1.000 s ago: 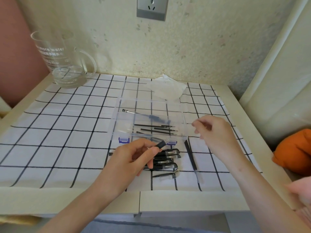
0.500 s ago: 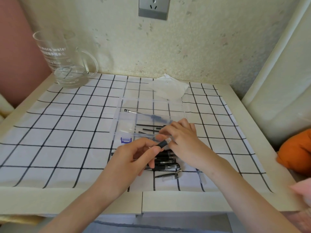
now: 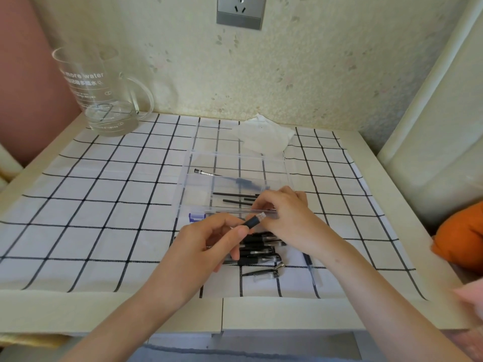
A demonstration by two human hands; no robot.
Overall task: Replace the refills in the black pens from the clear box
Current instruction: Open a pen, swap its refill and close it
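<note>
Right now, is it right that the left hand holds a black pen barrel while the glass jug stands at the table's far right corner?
Not quite: the head view shows the glass jug at the far left corner of the table. The left hand does hold the black pen barrel.

— Anything legible here?
— Only on the glass jug [image 3: 99, 92], which has white print on its side reading "more water".
— And beneath that?
— A row of small characters, then finer marks lower down, all too blurred to read.
</note>
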